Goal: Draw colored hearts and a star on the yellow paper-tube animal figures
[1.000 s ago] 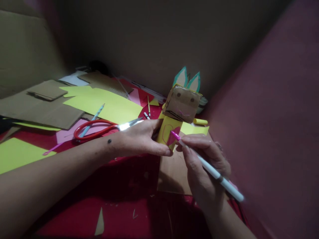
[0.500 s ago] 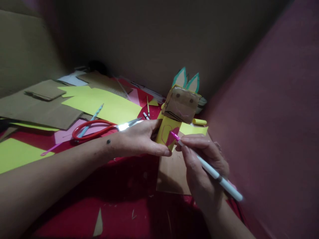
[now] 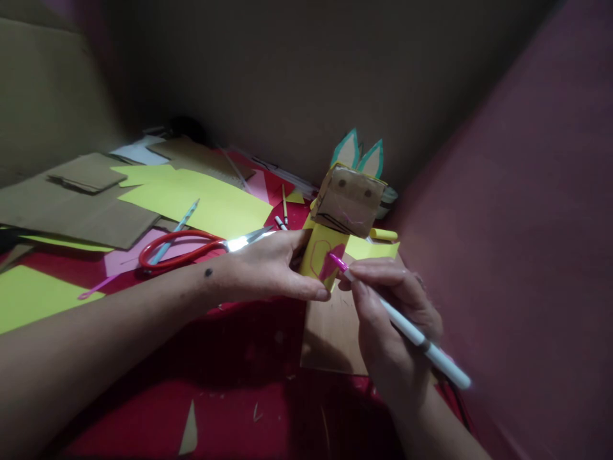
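A paper animal figure (image 3: 352,203) stands upright, with a brown cardboard head, two green-edged ears and a yellow body (image 3: 311,255). My left hand (image 3: 268,265) grips the body low down, the thumb across its front and the other fingers hidden behind. Between the thumb and fingers of my right hand (image 3: 395,313) is a white felt-tip pen (image 3: 407,329). Its magenta tip touches a pink filled patch on the right of the body. Left of that patch runs a pink outline with yellow inside. Under the figure lies a brown board (image 3: 330,332).
Red-handled scissors (image 3: 182,252) lie beside my left wrist, partly over a light blue pencil (image 3: 177,229). Yellow paper sheets (image 3: 201,198) and cardboard pieces (image 3: 86,211) cover the left of the red tabletop (image 3: 230,409). A pink wall (image 3: 517,268) rises close on the right.
The pen and my right hand have shifted very slightly to the right, with the tip still on the pink patch. My left hand and the figure look unmoved.
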A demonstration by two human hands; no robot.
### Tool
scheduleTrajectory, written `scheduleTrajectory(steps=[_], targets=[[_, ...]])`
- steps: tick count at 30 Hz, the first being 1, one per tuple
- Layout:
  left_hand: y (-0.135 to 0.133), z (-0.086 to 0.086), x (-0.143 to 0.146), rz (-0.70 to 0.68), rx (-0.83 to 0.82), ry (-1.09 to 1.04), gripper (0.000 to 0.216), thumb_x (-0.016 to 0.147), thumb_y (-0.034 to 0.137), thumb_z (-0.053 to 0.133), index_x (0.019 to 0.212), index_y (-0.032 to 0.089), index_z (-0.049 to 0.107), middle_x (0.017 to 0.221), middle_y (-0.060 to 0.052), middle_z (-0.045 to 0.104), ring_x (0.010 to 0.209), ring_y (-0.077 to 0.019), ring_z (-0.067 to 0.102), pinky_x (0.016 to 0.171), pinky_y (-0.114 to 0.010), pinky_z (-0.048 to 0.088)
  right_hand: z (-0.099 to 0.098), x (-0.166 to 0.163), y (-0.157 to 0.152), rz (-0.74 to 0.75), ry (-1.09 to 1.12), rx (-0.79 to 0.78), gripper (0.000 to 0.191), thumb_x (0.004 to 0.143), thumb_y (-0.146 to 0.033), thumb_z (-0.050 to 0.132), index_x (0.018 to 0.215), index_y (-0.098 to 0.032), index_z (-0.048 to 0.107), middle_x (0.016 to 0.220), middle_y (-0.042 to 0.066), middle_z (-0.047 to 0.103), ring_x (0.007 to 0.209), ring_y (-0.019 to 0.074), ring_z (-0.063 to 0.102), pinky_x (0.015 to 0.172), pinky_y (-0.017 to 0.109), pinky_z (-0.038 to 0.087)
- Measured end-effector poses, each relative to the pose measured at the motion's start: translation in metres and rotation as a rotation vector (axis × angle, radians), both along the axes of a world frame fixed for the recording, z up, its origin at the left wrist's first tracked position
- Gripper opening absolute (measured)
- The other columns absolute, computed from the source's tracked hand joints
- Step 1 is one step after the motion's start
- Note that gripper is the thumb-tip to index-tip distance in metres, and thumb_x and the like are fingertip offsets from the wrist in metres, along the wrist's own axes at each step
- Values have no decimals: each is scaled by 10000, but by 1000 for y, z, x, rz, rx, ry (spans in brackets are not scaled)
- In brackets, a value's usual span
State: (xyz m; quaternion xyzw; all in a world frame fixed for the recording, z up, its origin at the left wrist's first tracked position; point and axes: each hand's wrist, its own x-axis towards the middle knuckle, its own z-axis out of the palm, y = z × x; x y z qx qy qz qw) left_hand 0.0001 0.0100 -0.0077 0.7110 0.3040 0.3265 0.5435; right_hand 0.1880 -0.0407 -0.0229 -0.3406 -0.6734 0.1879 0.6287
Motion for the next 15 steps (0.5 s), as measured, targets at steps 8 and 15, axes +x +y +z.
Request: scheduleTrajectory(steps=[8, 15], targets=[[-1, 0, 1, 5, -12, 13, 487, 770, 319, 834, 1203, 174, 665, 1138, -90, 757, 1069, -296, 701, 874, -387, 545, -2, 1, 1, 42, 13, -1, 189, 874, -117, 677, 973, -267, 735, 961, 8, 736, 851, 157, 702, 814, 333, 612], [0, 0, 0, -13, 0, -11, 490, 767, 322, 839, 1209, 187, 674, 1157, -82, 763, 1072, -288, 701, 871, -380, 548, -4, 2, 3, 67, 27, 24, 209, 883, -95, 630, 963, -263, 725, 914, 4, 712, 840, 154, 683, 740, 307, 592]])
